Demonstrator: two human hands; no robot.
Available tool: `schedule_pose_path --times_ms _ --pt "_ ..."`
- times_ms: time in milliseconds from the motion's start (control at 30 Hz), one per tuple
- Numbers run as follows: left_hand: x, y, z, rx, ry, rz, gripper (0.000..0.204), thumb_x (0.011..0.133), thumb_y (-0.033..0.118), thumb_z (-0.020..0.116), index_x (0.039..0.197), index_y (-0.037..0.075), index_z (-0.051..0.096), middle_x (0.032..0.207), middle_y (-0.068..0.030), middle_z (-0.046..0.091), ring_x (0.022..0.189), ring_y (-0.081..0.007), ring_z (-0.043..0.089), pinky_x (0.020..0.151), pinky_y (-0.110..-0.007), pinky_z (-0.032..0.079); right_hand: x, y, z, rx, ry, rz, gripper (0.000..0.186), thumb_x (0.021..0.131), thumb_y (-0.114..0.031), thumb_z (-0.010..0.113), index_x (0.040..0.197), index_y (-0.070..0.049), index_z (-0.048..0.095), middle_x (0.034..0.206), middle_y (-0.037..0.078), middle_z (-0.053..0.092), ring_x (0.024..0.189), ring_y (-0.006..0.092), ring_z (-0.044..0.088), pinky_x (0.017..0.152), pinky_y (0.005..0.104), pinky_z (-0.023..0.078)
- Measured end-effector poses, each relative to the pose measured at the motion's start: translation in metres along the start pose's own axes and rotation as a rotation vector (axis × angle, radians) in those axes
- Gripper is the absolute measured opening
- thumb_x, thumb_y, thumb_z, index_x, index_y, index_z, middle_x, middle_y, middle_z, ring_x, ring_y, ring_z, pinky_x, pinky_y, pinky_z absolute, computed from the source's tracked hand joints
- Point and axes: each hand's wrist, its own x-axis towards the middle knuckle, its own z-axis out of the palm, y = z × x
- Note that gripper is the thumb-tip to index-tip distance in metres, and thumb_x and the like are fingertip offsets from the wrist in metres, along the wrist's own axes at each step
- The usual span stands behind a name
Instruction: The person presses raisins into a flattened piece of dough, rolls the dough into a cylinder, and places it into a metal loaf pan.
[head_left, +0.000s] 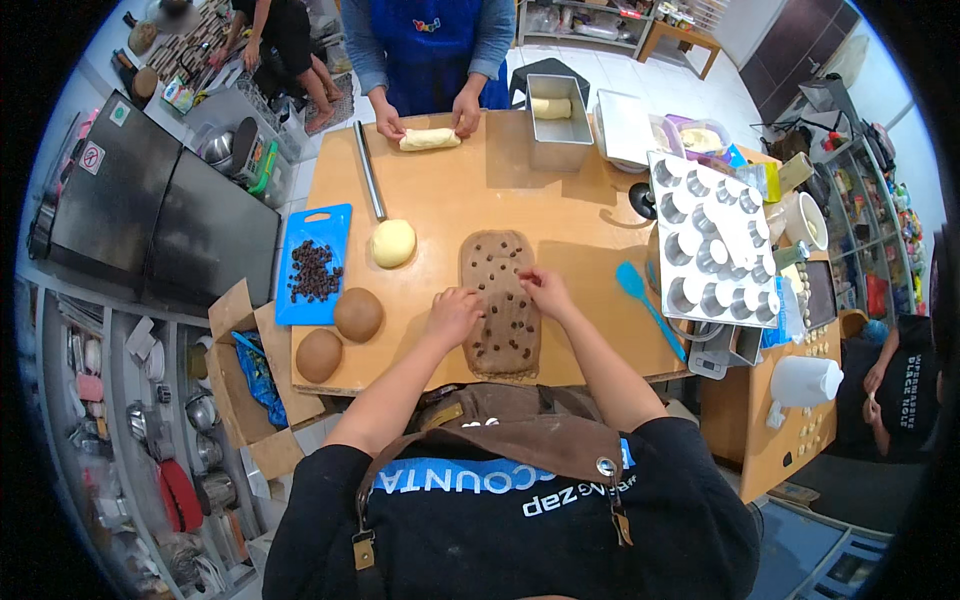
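A long brown sheet of dough (497, 345) lies flat on the table in front of me, dotted with dark chocolate chips. My left hand (456, 315) is at its left edge, fingers curled and close together; whatever they hold is hidden. Over the right edge, my right hand (546, 294) has thumb and fingers pinched, and what is between them is too small to make out. To the left, a blue cutting board (337, 225) carries a heap of chocolate chips (313, 272). Two brown dough balls (358, 315) and a pale dough ball (393, 243) sit near it.
Across the table (430, 345), a co-worker holds a pale dough roll (430, 140). A metal rolling pin (369, 170) and a loaf tin (558, 138) with dough inside lie on the far side. At right are a blue spatula (650, 310) and a tray of metal cups (712, 240).
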Motion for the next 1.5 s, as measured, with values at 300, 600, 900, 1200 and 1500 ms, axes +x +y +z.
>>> schedule_pose_path --times_ms 300,600,900,1200,1500 --pt "-0.005 0.032 0.029 0.133 -0.382 0.360 0.053 0.082 0.017 0.060 0.134 0.012 0.048 0.135 -0.0037 0.050 0.125 -0.0218 0.044 0.099 -0.041 0.036 -0.078 0.020 0.008 -0.674 0.070 -0.307 0.019 0.075 -0.013 0.068 0.093 -0.007 0.068 0.092 0.013 0.062 0.092 0.0338 0.057 0.082 0.0430 0.047" --pt "-0.026 0.033 0.032 0.229 -0.182 0.275 0.056 0.080 0.023 0.062 0.133 0.013 0.049 0.140 -0.0042 0.044 0.127 -0.0242 0.041 0.103 -0.042 0.032 -0.118 0.009 0.004 -0.667 0.187 -0.491 0.025 0.080 -0.015 0.065 0.104 -0.012 0.067 0.104 0.007 0.059 0.100 0.0301 0.053 0.088 0.0410 0.043" --pt "-0.031 0.034 0.036 0.072 -0.176 0.482 0.024 0.079 0.020 0.065 0.103 0.014 0.065 0.122 -0.0047 0.054 0.122 -0.0235 0.045 0.097 -0.043 0.035 -0.123 0.030 0.019 -0.598 0.095 -0.520 0.021 0.070 -0.015 0.073 0.089 -0.010 0.064 0.094 0.009 0.057 0.093 0.0313 0.053 0.081 0.0419 0.044" --pt "-0.028 0.028 0.028 -0.177 -0.136 0.474 0.016 0.078 0.019 0.067 0.092 0.013 0.064 0.101 -0.0034 0.059 0.105 -0.0236 0.054 0.090 -0.042 0.038 -0.076 0.025 0.009 -0.396 0.377 -0.366 0.017 0.074 -0.013 0.071 0.089 -0.008 0.067 0.094 0.011 0.059 0.096 0.0310 0.054 0.082 0.0427 0.044" --pt "0.001 -0.004 0.006 -0.004 0.003 -0.071 0.012 0.079 0.017 0.065 0.090 0.012 0.067 0.089 -0.0064 0.064 0.090 -0.0266 0.058 0.083 -0.042 0.041 -0.106 0.018 0.000 -0.774 0.145 -0.283 0.052 0.092 -0.034 0.051 0.140 -0.015 0.039 0.147 0.011 0.030 0.134 0.0342 0.027 0.109 0.0479 0.023"
